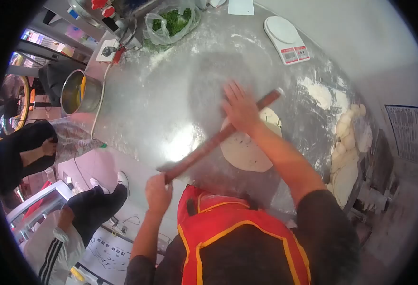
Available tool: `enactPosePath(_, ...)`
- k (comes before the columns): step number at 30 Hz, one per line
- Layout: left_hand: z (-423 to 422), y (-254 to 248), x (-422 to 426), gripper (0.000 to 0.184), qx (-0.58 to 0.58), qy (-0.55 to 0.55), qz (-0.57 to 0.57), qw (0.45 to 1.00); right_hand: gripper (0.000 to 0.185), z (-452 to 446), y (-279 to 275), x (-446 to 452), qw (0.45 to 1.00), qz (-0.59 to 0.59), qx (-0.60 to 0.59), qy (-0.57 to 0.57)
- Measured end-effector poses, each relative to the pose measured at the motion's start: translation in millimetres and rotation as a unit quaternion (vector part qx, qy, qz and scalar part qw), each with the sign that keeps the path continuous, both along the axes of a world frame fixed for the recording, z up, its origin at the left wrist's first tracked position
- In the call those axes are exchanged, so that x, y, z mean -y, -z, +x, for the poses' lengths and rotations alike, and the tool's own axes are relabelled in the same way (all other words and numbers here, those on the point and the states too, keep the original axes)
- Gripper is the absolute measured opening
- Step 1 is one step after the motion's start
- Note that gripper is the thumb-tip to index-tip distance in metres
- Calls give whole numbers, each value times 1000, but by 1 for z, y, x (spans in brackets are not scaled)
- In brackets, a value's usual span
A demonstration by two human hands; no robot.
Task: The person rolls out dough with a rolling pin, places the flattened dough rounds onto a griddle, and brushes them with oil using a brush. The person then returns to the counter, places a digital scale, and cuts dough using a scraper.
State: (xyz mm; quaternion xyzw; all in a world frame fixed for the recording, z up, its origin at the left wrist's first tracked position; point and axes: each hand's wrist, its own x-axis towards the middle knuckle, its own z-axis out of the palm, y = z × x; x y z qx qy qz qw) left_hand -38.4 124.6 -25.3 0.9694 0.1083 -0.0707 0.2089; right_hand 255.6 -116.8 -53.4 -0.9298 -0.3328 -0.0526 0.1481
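A long reddish-brown rolling pin (204, 148) lies slantwise across a flat round of pale dough (248, 154) with dark green flecks in it. My left hand (158, 194) is closed around the pin's near end, out by the table's front edge. Over the pin's far half, my right hand (241, 108) rests palm down with its fingers stretched out and slightly blurred. Part of the dough's far side is hidden under that hand and the pin.
Lumps of dough (345, 137) line the right edge beside loose flour (318, 92). A white kitchen scale (285, 39) and a bag of chopped greens (173, 23) stand at the back. Left are a metal pot (88, 97) and a cable (102, 97). Two people are beyond the table's left side.
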Motion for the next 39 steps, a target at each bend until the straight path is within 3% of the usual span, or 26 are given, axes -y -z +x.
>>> enactPosePath(4, 16, -3, -5, 26, 61, -27, 43, 997, 56, 23, -5, -31, 995, 58, 65, -53)
enactPosePath(6, 0, -1, 12, 25, 2, -6, 30, 1000, 57, -18, -6, 19, 996, -65, 10, -58)
enactPosePath(9, -16, -10, 49, 24, -81, 21, -33, 996, 58, -101, -10, 117, 981, -47, -189, -21)
enactPosePath(11, -30, -3, 67, 22, -77, 20, -44, 996, 56, -116, -18, 139, 986, -58, -147, -56)
enactPosePath(14, -32, 3, 74, 19, -51, 11, -22, 998, 48, -69, -29, 97, 997, 58, 9, -51)
enactPosePath(17, -38, 2, 83, 17, -33, 19, -12, 999, 49, -78, -16, 102, 996, 77, -37, -31)
enactPosePath(18, -37, 3, 93, 17, -40, 21, -15, 999, 51, -93, -2, 125, 999, -23, -15, -41)
enactPosePath(20, -50, 20, 112, 16, -68, 27, -32, 997, 54, -141, -2, 174, 996, -18, -89, 8)
enactPosePath(22, -54, 16, 132, 15, -81, 47, -44, 995, 55, -187, -1, 223, 997, 27, -76, -14)
enactPosePath(24, -58, 13, 140, 16, -48, 51, -46, 996, 52, -192, -20, 241, 999, -14, -37, -15)
enactPosePath(29, 29, -29, 106, 19, 8, 228, 49, 972, 48, -204, -17, 295, 994, 8, -98, 55)
enactPosePath(31, 76, -40, 120, 26, 125, 310, 75, 939, 45, -249, 1, 318, 988, 9, -137, 63)
enactPosePath(33, 107, -29, 157, 48, 126, 292, -5, 948, 47, -293, -19, 298, 959, 52, -214, 179)
enactPosePath(35, 120, 8, 201, 62, 89, 286, -58, 952, 48, -315, -19, 283, 966, 50, -138, 213)
enactPosePath(37, 149, 13, 240, 66, 80, 293, -33, 952, 49, -314, -15, 283, 958, 34, -109, 262)
enactPosePath(39, 199, 50, 274, 69, 184, 350, 32, 918, 50, -307, -14, 294, 936, -2, -127, 330)
